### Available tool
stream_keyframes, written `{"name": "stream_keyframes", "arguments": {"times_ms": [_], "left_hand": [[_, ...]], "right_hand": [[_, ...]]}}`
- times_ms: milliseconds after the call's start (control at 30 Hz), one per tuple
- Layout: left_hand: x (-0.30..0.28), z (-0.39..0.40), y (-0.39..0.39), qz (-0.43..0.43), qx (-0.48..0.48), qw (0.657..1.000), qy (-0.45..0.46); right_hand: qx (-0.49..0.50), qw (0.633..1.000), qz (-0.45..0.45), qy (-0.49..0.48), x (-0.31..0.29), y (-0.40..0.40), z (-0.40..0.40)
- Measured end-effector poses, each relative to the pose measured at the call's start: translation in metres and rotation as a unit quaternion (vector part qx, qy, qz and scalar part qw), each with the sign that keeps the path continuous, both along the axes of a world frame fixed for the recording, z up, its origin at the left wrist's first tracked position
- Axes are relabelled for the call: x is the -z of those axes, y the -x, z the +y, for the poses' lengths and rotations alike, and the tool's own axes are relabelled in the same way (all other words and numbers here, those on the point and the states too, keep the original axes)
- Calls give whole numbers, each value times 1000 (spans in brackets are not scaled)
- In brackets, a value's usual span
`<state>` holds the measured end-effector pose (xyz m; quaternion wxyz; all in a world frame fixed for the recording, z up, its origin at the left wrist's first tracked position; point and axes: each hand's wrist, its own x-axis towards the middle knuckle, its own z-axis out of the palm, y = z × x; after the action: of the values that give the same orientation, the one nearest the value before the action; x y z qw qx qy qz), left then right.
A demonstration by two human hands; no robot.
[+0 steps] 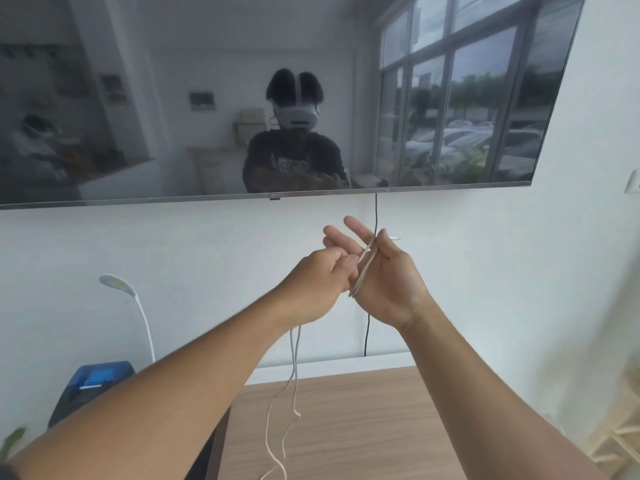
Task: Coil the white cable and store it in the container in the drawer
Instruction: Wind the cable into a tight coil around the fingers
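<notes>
Both hands are raised in front of the wall. My right hand (384, 275) stands flat with fingers spread, and several turns of the white cable (363, 268) are wound around its palm. The cable's plug end sticks out past the thumb to the right. My left hand (320, 282) pinches the cable right beside the right palm. From under the left hand two strands of the cable hang down to the wooden table top (363, 427) and trail off the bottom edge. No drawer or container is in view.
A large dark TV (173, 98) hangs on the wall above, with a black cord (367, 330) dropping behind my hands. A white gooseneck lamp (117, 285) and a blue and black printer (93, 382) stand at the left. A light wooden rack (620, 438) is at the right edge.
</notes>
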<state>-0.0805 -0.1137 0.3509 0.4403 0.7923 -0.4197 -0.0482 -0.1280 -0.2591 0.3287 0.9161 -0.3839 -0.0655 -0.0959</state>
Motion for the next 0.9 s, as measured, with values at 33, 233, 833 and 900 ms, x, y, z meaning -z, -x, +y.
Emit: {"name": "stream_keyframes", "arguments": {"times_ms": [33,233,833,900], "left_hand": [[5,1,2,7,3,1000,10],[24,9,14,32,11,997,66],[54,35,10,298,49,953,21],[52,36,7,324,59,944,2]], "right_hand": [[1,1000,-10,-18,-3,0,3],[65,996,8,-69,-14,4,15],[-145,987,-63,5,-25,30,9],[-199,977,-64,37,-22,35,9]]}}
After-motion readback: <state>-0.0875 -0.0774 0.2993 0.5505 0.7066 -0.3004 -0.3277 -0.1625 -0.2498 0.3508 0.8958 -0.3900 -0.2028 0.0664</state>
